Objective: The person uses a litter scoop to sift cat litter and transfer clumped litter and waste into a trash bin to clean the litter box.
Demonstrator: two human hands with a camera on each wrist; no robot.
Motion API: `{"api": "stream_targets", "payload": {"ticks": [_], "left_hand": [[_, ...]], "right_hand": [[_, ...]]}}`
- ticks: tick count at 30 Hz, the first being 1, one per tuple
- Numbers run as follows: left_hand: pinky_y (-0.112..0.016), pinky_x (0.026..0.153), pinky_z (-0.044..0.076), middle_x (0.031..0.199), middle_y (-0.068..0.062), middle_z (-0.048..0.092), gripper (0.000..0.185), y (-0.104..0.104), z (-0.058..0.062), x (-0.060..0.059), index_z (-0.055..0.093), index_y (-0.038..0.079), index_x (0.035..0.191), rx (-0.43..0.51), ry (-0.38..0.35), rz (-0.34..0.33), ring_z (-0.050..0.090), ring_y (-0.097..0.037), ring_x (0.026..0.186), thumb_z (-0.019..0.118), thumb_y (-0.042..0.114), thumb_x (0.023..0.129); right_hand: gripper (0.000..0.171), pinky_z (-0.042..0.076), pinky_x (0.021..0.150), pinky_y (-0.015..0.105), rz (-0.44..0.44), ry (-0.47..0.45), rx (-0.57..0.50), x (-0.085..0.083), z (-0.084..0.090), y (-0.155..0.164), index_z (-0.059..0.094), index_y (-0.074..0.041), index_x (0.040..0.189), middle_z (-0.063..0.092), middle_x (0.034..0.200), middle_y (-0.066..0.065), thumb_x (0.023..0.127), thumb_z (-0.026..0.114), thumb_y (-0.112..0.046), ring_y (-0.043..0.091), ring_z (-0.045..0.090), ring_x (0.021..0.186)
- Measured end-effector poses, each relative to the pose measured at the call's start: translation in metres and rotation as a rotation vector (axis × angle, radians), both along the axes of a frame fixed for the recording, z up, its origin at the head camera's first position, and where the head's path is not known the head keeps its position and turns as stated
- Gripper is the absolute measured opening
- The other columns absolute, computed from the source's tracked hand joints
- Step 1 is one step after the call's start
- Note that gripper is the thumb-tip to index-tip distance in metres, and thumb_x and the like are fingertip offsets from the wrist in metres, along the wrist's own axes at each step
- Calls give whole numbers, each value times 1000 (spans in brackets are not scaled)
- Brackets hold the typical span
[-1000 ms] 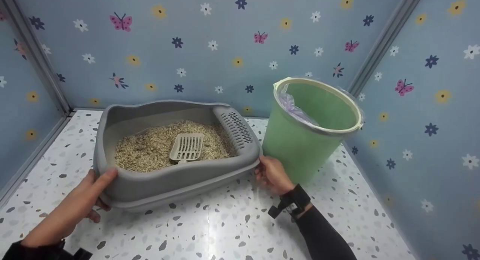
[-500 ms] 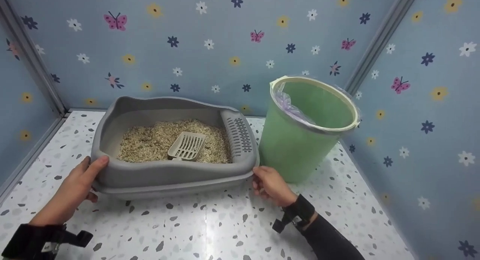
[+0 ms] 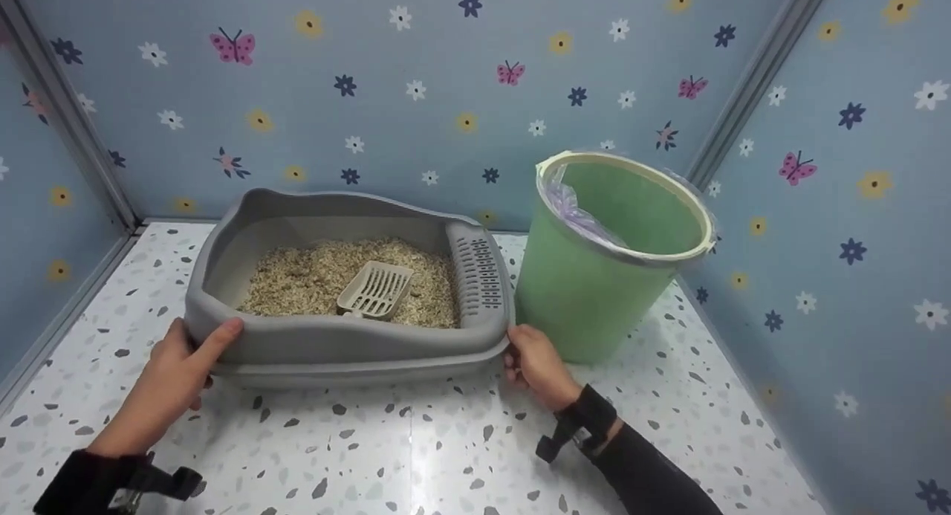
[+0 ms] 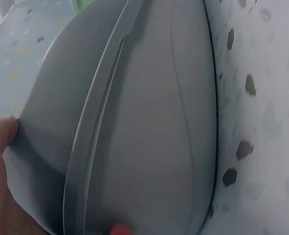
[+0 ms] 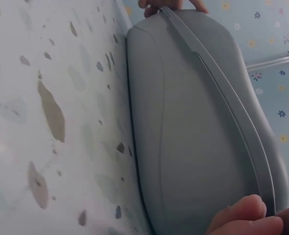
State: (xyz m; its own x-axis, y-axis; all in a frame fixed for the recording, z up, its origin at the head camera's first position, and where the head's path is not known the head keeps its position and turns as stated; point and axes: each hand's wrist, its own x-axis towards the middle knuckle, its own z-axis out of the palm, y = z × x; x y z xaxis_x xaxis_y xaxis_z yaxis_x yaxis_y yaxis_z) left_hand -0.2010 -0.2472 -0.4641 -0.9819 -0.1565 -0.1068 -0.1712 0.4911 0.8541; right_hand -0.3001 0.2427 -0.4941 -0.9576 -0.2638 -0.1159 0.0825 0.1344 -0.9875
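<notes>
A grey litter box (image 3: 349, 344) stands on the speckled surface, its long side facing me. Tan granular litter (image 3: 290, 281) covers its floor, and a beige slotted scoop (image 3: 377, 288) lies on top. My left hand (image 3: 167, 374) holds the front left corner, thumb on the upper wall by the rim; in the left wrist view a fingertip (image 4: 121, 229) shows lower down, below the flange. At the front right corner my right hand (image 3: 544, 368) pinches the projecting flange (image 5: 254, 152) between thumb and fingers. Part of the scoop's handle is hidden behind the front wall.
Close to the box's right side stands a green bin (image 3: 594, 299) with a clear and purplish bag inside its cream rim. Blue flowered panels (image 3: 423, 54) enclose the back and both sides. White speckled surface (image 3: 356, 455) extends in front of the box.
The litter box has turned, its front left corner swinging back, so it sits squarer to the back panel. Most recently it has slid slightly right, towards the bin. Both hands have kept hold.
</notes>
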Motion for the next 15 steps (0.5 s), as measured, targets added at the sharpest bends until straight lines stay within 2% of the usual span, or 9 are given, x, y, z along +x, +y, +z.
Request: {"api": "stream_targets", "payload": {"ticks": [2, 5, 8, 12, 15], "left_hand": [[-38, 58, 56, 115, -20, 54, 90, -4, -1, -5, 29, -8, 157, 29, -1, 28, 57, -23, 84, 44, 69, 113], [-39, 63, 57, 122, -22, 51, 86, -8, 0, -11, 36, -4, 144, 101, -45, 76, 59, -23, 87, 41, 75, 110], [-41, 67, 58, 127, -21, 45, 90, -5, 3, -14, 34, -3, 141, 176, -97, 103, 59, -23, 90, 37, 80, 107], [-41, 67, 58, 123, -23, 47, 113, 7, 6, -14, 13, -13, 158, 184, -143, 102, 61, -24, 88, 36, 84, 105], [-40, 64, 59, 117, -24, 52, 126, 17, 5, -14, -10, -18, 161, 164, -161, 110, 63, -24, 84, 37, 84, 104]], "right_hand": [[33, 35, 45, 22, 26, 6, 0, 11, -1, -3, 56, -9, 103, 56, 77, 1, 122, 39, -29, 11, 51, 57], [34, 36, 44, 23, 74, 1, 11, 23, 0, -6, 58, -6, 101, 58, 75, 2, 121, 43, -30, 12, 52, 56], [35, 38, 43, 23, 73, -16, 7, 20, 2, -8, 61, -6, 101, 59, 73, 2, 119, 45, -31, 12, 53, 54], [38, 37, 44, 23, -2, -17, -14, -3, 3, -7, 65, -9, 99, 59, 71, 1, 119, 45, -34, 11, 52, 54], [40, 36, 45, 24, -23, -5, -27, -15, 1, -7, 66, -9, 100, 58, 68, 0, 120, 43, -35, 10, 51, 53]]}}
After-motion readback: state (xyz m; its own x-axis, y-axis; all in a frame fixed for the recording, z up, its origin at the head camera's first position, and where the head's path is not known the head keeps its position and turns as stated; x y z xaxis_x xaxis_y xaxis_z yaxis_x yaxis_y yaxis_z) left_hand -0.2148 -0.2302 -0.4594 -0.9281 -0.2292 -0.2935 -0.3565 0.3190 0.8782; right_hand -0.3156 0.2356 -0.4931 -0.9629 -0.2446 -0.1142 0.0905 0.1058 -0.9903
